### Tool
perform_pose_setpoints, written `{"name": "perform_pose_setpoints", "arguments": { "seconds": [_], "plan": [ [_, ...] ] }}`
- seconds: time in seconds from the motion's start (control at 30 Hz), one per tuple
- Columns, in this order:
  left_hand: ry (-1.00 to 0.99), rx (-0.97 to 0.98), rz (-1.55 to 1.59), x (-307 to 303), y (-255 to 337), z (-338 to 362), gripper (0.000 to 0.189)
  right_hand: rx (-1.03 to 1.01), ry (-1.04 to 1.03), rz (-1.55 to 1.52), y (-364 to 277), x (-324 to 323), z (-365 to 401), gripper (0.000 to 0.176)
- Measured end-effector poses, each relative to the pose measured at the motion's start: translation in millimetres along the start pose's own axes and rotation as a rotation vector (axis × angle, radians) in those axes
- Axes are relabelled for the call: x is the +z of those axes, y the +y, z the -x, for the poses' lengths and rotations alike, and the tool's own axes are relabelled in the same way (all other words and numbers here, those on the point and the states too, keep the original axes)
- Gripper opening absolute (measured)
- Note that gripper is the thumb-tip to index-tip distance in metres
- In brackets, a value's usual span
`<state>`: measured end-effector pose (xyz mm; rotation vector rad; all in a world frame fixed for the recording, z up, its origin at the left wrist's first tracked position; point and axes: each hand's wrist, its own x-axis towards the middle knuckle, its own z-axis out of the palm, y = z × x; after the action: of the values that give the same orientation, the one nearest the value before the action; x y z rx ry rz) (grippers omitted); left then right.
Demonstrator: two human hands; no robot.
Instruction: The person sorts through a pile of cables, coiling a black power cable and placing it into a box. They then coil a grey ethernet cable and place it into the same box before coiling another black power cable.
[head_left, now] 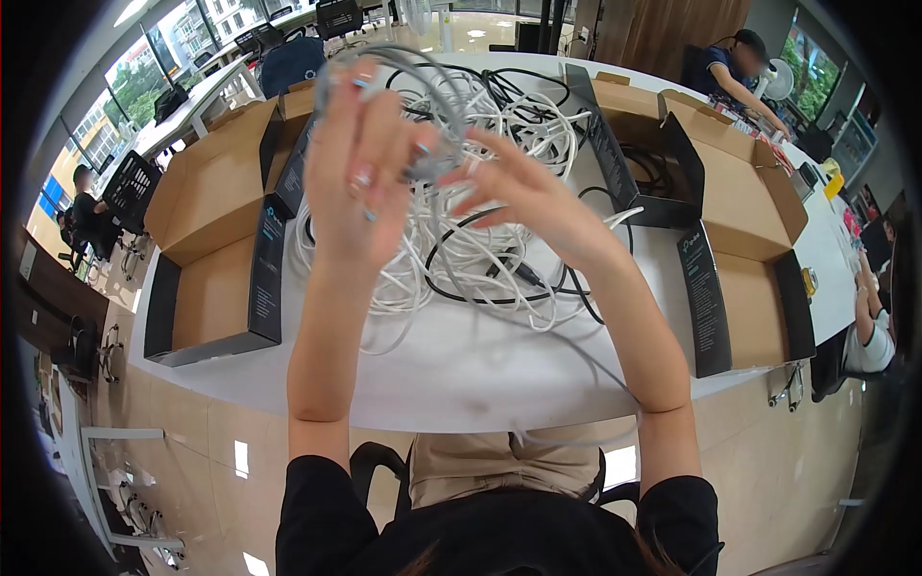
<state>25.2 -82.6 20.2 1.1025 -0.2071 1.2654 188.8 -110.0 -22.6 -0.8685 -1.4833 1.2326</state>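
Grey cable (434, 79), looped, is raised above the bench (461, 370), my left hand (357, 168) closed around its coil and my right hand (523, 197) pinching a strand, probably to hold it clear of the tangled cable heap (451, 264) below.

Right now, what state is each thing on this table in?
grey cable, coiled, held up off table.
left hand, closed around grey cable.
right hand, fingers touching grey cable, grip unclear.
cable pile, tangled, on table.
left box, open.
right box, open.
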Motion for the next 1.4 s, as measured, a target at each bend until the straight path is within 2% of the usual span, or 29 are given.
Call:
{"name": "perform_pose_setpoints", "arguments": {
  "seconds": [0.07,0.1,0.17,0.2,0.23,0.33,0.4,0.47,0.53,0.63,0.73,0.83,0.93,1.0,1.13,1.27,1.4],
  "plan": [
    [0.068,0.116,-0.047,-11,13,-4,0.022,0.035,-0.231,0.292,1,3,6,0.071],
    [0.117,0.197,-0.133,-16,16,-6,0.021,0.106,-0.273,0.341,-2,8,11,0.079],
    [0.212,0.357,-0.306,-25,22,-11,0.021,-0.031,-0.271,0.674,4,18,17,0.080],
    [0.226,0.367,-0.342,-27,26,-12,0.021,-0.102,-0.267,0.839,8,24,20,0.081],
    [0.239,0.376,-0.378,-28,30,-13,0.021,-0.068,-0.256,0.828,13,29,21,0.072],
    [0.248,0.391,-0.438,-36,38,-16,0.021,-0.326,-0.147,1.152,15,45,27,0.057],
    [0.250,0.394,-0.448,-41,40,-16,0.021,-0.565,0.029,1.450,5,55,30,0.046],
    [0.238,0.405,-0.469,-43,40,-16,0.022,-0.513,-0.001,1.522,0,62,37,0.039],
    [0.232,0.408,-0.479,-41,39,-16,0.023,-0.174,-0.241,1.365,-1,66,48,0.036],
    [0.204,0.406,-0.470,-39,37,-16,0.023,-0.179,-0.251,1.562,29,70,50,0.010],
    [0.214,0.436,-0.540,-41,37,-16,0.022,-0.272,-0.175,1.667,51,74,44,0.010],
    [0.225,0.448,-0.507,-39,41,-15,0.019,-0.283,-0.111,1.824,54,64,37,0.025],
    [0.203,0.493,-0.511,-41,49,-13,0.018,-0.276,-0.166,1.785,64,51,26,0.023],
    [0.187,0.508,-0.488,-45,58,-12,0.018,-0.337,-0.155,1.771,65,42,25,0.013],
    [0.197,0.551,-0.512,-40,61,-8,0.017,-0.378,-0.068,1.828,81,50,22,0.010],
    [0.222,0.547,-0.572,-38,58,-9,0.018,-0.436,-0.069,1.626,81,41,14,0.009],
    [0.209,0.516,-0.742,-46,54,-12,0.021,-0.434,-0.170,1.379,46,18,15,0.010]
  ]
}}
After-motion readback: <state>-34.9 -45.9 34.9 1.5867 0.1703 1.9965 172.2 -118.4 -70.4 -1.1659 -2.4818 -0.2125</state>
